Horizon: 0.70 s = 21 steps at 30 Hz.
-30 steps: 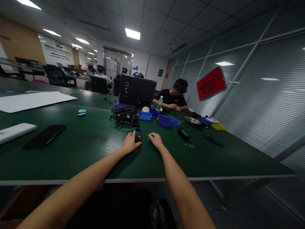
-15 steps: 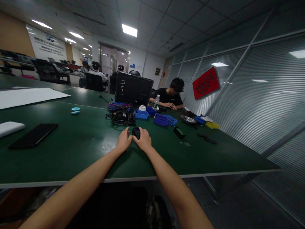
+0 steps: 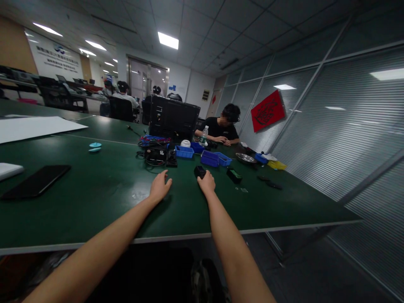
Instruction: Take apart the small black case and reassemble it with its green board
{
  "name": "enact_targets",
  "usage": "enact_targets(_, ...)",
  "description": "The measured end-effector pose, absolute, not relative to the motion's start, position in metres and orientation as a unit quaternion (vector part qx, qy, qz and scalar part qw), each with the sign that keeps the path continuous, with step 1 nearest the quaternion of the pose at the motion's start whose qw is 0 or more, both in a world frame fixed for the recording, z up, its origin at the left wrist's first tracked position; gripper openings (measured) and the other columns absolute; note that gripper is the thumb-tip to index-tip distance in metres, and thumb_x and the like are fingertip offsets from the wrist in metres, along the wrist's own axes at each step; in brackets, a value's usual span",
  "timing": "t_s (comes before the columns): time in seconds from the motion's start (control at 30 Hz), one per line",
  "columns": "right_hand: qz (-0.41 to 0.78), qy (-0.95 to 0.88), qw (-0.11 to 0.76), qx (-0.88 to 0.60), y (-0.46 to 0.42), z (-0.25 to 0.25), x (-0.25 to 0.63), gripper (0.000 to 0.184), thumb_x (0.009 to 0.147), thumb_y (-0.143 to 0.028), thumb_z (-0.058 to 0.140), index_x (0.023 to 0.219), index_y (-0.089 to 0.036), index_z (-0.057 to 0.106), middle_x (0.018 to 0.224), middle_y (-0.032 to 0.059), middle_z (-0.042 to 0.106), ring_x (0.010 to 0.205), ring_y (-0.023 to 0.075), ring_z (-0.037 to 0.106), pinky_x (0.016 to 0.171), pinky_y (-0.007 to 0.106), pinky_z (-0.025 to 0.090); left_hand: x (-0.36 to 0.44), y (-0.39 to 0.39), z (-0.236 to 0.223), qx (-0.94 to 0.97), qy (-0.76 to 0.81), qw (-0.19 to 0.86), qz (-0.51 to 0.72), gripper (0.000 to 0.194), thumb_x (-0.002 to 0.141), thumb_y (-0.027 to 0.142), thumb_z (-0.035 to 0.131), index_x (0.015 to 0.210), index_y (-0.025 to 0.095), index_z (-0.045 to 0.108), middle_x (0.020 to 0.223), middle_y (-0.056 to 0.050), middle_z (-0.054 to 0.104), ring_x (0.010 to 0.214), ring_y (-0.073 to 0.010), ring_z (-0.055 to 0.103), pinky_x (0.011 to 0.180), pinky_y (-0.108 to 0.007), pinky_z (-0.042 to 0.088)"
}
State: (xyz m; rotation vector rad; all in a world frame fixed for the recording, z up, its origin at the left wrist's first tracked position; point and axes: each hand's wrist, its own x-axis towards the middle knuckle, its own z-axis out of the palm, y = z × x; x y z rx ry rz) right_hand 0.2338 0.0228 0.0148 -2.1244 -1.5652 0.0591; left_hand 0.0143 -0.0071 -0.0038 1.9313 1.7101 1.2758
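Observation:
My right hand [image 3: 206, 183] is closed on a small black device [image 3: 200, 171] held just above the green table [image 3: 94, 198]. My left hand [image 3: 159, 186] rests on the table to the left of it, fingers stretched out, holding nothing. Beyond the hands lie a black box with cables [image 3: 156, 155], several blue bins [image 3: 211, 158] and a small black and green block [image 3: 234, 175].
A black phone [image 3: 34, 181] and a white slab [image 3: 8, 170] lie at the left. A metal bowl [image 3: 246, 158] and yellow item [image 3: 277, 165] sit at the right. A person [image 3: 224, 127] sits across behind a black monitor [image 3: 173, 117]. Glass wall at right.
The small black device passed from my left hand to my right, which carried it to the right. My left hand let go and opened.

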Motion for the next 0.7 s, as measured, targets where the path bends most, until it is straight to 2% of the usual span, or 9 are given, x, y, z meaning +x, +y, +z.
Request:
enact_targets(0.13,0.012,-0.505,0.276,-0.818,0.028,0.013,0.26,0.05,0.074,-0.041,0.05,0.115,-0.012,0.045,0.111,0.0181,0.052,0.102,0.029,0.048,0.079,0.037,0.041,0.014,-0.007,-0.004,0.671,0.589,0.134,0.429,0.047,0.077,0.031,0.048,0.12,0.013,0.044,0.101,-0.01,0.059,0.09,-0.0188,0.056,0.079,-0.032,0.044)
enact_targets(0.3,0.004,-0.511,0.283,-0.812,0.031,0.008,0.265,0.049,0.073,-0.045,0.051,0.107,-0.011,0.049,0.107,0.0188,0.054,0.1,0.0315,0.049,0.077,0.039,0.042,0.014,-0.008,-0.005,0.683,0.587,0.129,0.415,0.045,0.078,0.032,0.048,0.12,0.014,0.045,0.102,-0.01,0.058,0.091,-0.019,0.056,0.08,-0.032,0.044)
enact_targets(0.47,-0.011,-0.517,0.271,-0.812,0.034,0.007,0.261,0.047,0.072,-0.042,0.053,0.106,-0.01,0.047,0.107,0.0183,0.053,0.101,0.0318,0.048,0.077,0.039,0.042,0.015,-0.01,-0.004,0.692,0.586,0.124,0.403,0.044,0.078,0.03,0.048,0.118,0.013,0.046,0.102,-0.011,0.058,0.09,-0.0189,0.056,0.081,-0.032,0.043)
enact_targets(0.7,-0.013,-0.514,0.256,-0.819,0.036,0.008,0.261,0.046,0.074,-0.038,0.05,0.108,-0.008,0.044,0.109,0.023,0.049,0.105,0.0313,0.046,0.08,0.043,0.041,0.014,-0.012,-0.003,0.7,0.584,0.116,0.395,0.042,0.078,0.03,0.048,0.117,0.013,0.048,0.101,-0.01,0.059,0.091,-0.019,0.056,0.083,-0.032,0.042)
